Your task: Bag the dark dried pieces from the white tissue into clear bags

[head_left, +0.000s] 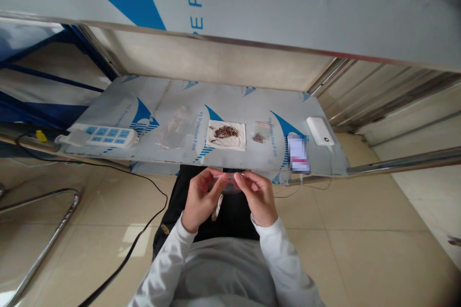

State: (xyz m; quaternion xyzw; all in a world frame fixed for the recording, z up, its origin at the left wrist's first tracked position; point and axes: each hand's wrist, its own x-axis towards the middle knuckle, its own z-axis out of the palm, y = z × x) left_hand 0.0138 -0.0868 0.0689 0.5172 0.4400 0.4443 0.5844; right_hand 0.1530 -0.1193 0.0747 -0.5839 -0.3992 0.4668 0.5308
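My left hand (202,197) and my right hand (260,197) are close together above my lap, just in front of the shelf edge. Between them is a small clear zip bag (233,187), its reddish top edge pinched by both thumbs and fingers. Whether anything lies inside the bag I cannot tell. Beyond the hands, a heap of small brownish metal pieces, seemingly screws (226,132), rests on a folded white cloth (237,144). Right of it lies another clear bag (264,129) with a small cluster of similar pieces (258,137). Several flat clear bags (173,129) overlap to the left.
A white power strip (108,136) sits at the shelf's left end. Toward the right are a phone (298,153) and a white power bank (320,131) with cables. An upper shelf (273,5) overhangs the back. A black cable (151,223) crosses the left floor near a metal chair leg (57,235).
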